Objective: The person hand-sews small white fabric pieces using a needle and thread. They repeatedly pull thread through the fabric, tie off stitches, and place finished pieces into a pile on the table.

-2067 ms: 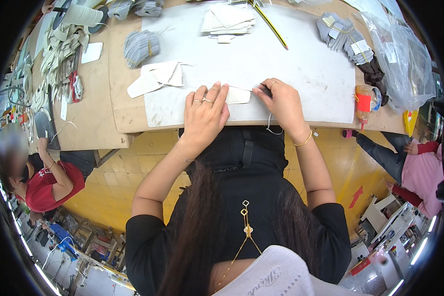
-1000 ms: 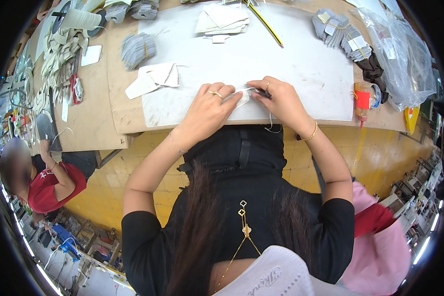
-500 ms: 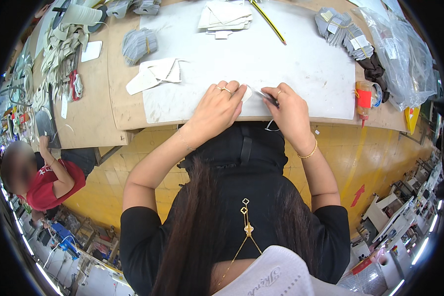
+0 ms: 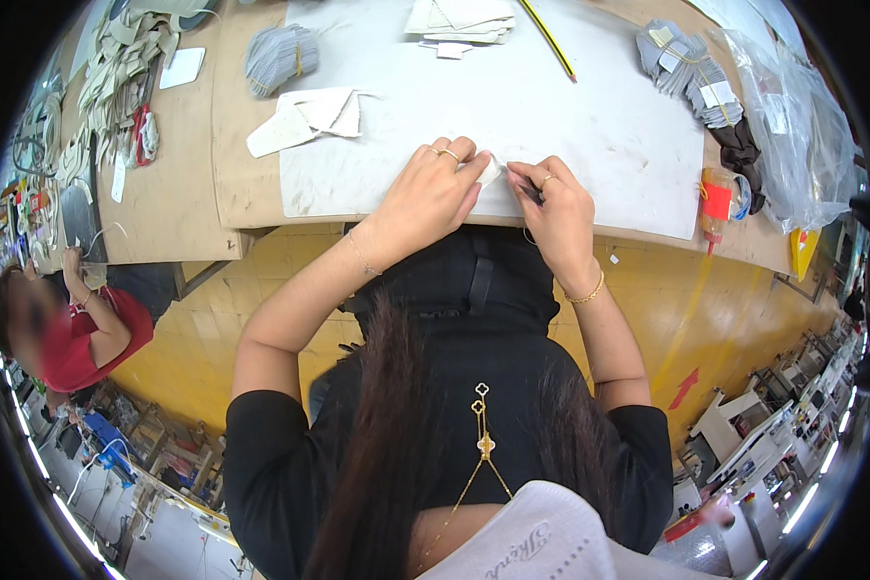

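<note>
My left hand (image 4: pixel 435 186) is closed at the near edge of the white work sheet, pinching a small white piece of fabric (image 4: pixel 493 172) between thumb and fingers. Close on its right, my right hand (image 4: pixel 558 201) is wrapped round a small dark-handled tool (image 4: pixel 532 191). The tool points toward the fabric piece; its tip is too small to make out. To the left of my hands lie cream fabric pieces (image 4: pixel 309 121), partly overlapping. A stack of cream pieces (image 4: pixel 462 21) sits farther off, with a yellow-black pencil (image 4: pixel 551 41) to its right.
Banded grey bundles lie at the back left (image 4: pixel 280 60) and right (image 4: pixel 688 72). A red-labelled bottle (image 4: pixel 715 205) and a clear plastic bag (image 4: pixel 793 126) are at the right. Cream strips (image 4: pixel 116 82) heap at the left. A co-worker in red (image 4: pixel 92 338) sits at the left.
My right hand has moved in closer to the left, bringing the tool up to the white fabric piece. The table has shifted slightly upward in view, and the co-worker appears a little farther left.
</note>
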A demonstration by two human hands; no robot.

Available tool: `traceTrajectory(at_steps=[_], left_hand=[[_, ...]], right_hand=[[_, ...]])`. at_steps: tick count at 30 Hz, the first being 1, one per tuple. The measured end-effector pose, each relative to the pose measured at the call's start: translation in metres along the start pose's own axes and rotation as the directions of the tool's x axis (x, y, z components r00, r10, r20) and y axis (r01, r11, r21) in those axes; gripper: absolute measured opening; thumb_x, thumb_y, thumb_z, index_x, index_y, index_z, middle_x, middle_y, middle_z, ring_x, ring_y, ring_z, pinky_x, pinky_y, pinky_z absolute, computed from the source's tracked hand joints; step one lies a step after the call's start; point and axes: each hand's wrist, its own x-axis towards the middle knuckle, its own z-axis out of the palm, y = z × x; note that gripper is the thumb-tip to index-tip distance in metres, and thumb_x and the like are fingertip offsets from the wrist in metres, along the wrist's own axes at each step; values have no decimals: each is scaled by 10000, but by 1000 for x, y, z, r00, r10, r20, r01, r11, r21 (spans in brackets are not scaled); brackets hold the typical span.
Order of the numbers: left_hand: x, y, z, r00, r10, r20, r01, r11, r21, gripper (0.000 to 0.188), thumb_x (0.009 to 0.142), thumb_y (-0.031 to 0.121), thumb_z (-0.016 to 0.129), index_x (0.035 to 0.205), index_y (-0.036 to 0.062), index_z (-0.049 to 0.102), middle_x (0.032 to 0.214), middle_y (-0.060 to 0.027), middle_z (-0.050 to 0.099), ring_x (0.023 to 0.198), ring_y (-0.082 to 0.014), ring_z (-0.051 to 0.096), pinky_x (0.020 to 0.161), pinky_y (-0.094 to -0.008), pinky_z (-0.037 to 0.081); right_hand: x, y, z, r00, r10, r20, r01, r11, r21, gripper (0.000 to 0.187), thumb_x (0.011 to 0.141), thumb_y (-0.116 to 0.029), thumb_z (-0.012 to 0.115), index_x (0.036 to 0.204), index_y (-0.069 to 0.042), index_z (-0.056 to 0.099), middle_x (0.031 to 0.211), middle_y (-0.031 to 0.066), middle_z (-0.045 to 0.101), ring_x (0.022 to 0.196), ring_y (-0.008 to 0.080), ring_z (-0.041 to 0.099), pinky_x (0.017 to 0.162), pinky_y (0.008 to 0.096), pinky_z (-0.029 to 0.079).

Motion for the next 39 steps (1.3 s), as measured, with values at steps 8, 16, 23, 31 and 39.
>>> traceTrajectory(at_steps=[8, 16, 23, 31, 39], left_hand=[[1, 0, 0, 999, -34, 6, 34, 997, -63, 341, 871, 58, 690, 1199, -23, 653, 1114, -146, 579, 1027, -315, 583, 935, -414, 483], [2, -2, 1, 1000, -22, 10, 22, 999, -50, 344, 879, 89, 694, 1202, -19, 650, 1111, -144, 585, 1035, -311, 589, 931, -410, 482], [6, -17, -7, 990, 121, 70, -125, 990, 64, 334, 882, 120, 694, 1207, 47, 675, 1084, -110, 593, 990, -273, 594, 898, -391, 476], [6, -37, -12, 992, 118, -48, -93, 928, 360, 312, 841, 259, 760, 1109, 102, 726, 972, -34, 591, 892, -209, 569, 776, -346, 424], [-10, -28, 2, 965, 162, -206, -105, 959, 262, 313, 866, 163, 750, 1139, 23, 690, 1233, -98, 633, 1164, -253, 593, 970, -395, 453]], right_hand=[[-13, 7, 6, 978, -210, 18, 208, 948, -240, 494, 715, 52, 758, 1169, -143, 742, 849, 25, 591, 665, 175, 639, 554, 328, 516], [-14, 3, 9, 979, -202, 35, 205, 956, -208, 529, 693, 65, 744, 1187, -125, 732, 852, 38, 564, 639, 199, 619, 558, 348, 519], [-13, -1, 4, 971, -214, 107, 237, 925, -298, 469, 742, 48, 693, 1179, -115, 736, 879, 42, 575, 621, 207, 627, 560, 349, 530], [57, 13, 7, 888, -432, 158, 458, 861, -222, 434, 784, 7, 687, 1172, -179, 739, 943, 19, 621, 644, 205, 657, 576, 329, 545], [83, 7, 10, 965, -201, 170, 189, 978, 87, 190, 893, -195, 735, 1031, -68, 767, 904, 97, 709, 756, 278, 697, 711, 356, 549]])
